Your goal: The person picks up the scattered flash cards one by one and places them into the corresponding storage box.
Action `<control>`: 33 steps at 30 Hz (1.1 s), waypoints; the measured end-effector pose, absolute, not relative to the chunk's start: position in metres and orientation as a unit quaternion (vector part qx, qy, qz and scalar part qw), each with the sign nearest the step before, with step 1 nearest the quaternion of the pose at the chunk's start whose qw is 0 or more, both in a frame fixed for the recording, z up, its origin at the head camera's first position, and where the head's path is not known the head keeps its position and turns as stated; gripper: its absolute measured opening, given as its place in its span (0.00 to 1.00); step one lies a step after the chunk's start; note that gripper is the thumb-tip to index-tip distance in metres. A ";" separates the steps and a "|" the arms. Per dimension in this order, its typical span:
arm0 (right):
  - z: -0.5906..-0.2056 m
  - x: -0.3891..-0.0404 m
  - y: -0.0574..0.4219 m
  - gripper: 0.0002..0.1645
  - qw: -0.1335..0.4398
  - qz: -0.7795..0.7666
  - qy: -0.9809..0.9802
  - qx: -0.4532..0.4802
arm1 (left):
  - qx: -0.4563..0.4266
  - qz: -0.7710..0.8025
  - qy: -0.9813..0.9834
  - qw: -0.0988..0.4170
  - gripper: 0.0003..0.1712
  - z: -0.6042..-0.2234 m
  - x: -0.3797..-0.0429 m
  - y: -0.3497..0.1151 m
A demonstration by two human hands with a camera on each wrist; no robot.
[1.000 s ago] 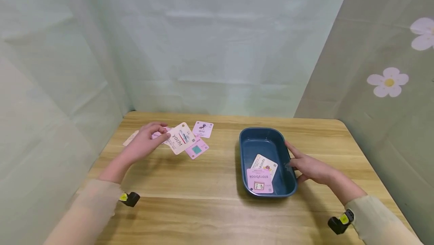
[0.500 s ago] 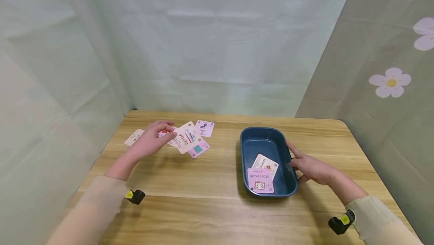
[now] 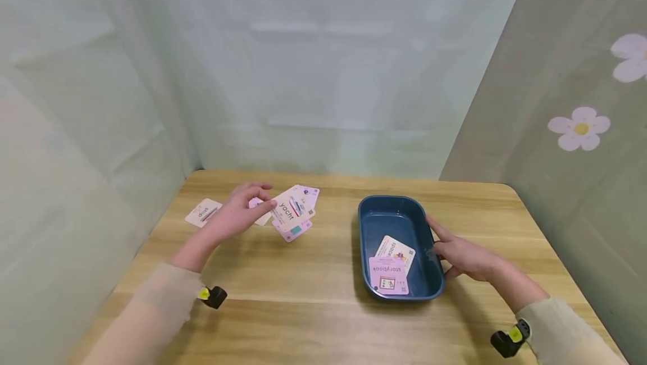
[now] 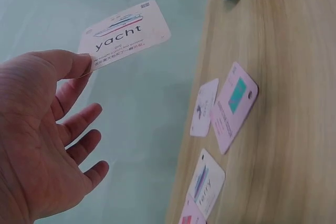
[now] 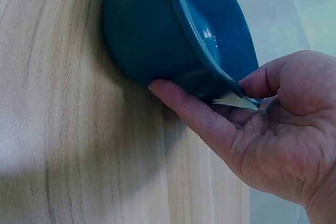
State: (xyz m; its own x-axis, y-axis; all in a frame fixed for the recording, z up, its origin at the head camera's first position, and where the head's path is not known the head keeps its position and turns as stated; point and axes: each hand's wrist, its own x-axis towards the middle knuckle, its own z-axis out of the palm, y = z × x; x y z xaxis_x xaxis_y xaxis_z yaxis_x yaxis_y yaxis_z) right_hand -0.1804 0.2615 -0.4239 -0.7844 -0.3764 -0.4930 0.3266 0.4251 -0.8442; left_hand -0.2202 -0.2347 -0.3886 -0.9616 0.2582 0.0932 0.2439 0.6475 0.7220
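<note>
Between thumb and index finger my left hand (image 3: pixel 237 211) pinches a white flashcard printed "yacht" (image 4: pixel 126 39) by its edge, raised above the table; the other fingers are spread loosely. Below and beyond it lie a pink card with a teal shape (image 4: pixel 236 103), a pink ant card (image 4: pixel 203 109) and a white "ferry" card (image 4: pixel 207 184). Over on the right, my right hand (image 3: pixel 467 255) grips the side of a dark blue rectangular bin (image 3: pixel 389 224), thumb over the rim and fingers against the outer wall. Inside the bin, a pink "storybook" card (image 3: pixel 388 276) overlaps a white card starting "space" (image 3: pixel 395 248).
A white "ship" card (image 3: pixel 201 211) lies at the table's left, beside my left forearm. Part of another pink card (image 4: pixel 191 213) shows under the ferry card's end. The wooden table (image 3: pixel 303 320) meets hanging fabric at the back and sides.
My left hand has moved to the right with the yacht card, which now covers more of the ant card, and the ship card has come into fuller view. The right hand stays on the bin.
</note>
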 end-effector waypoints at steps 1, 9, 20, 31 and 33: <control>-0.424 -0.180 0.261 0.52 0.327 -0.535 0.779 -0.015 | 0.139 0.395 0.908 0.006 0.15 -0.389 -0.220 -0.232; -0.426 -0.178 0.264 0.51 0.325 -0.530 0.783 -0.022 | 0.153 0.411 0.898 0.013 0.13 -0.389 -0.223 -0.212; -0.426 -0.183 0.263 0.52 0.316 -0.525 0.790 -0.023 | 0.170 0.432 0.886 0.022 0.15 -0.381 -0.233 -0.179; -0.424 -0.181 0.266 0.52 0.317 -0.526 0.789 -0.020 | 0.203 0.425 0.882 0.025 0.14 -0.378 -0.237 -0.144; -0.425 -0.180 0.267 0.52 0.316 -0.525 0.790 -0.020 | 0.207 0.423 0.882 0.028 0.14 -0.378 -0.237 -0.138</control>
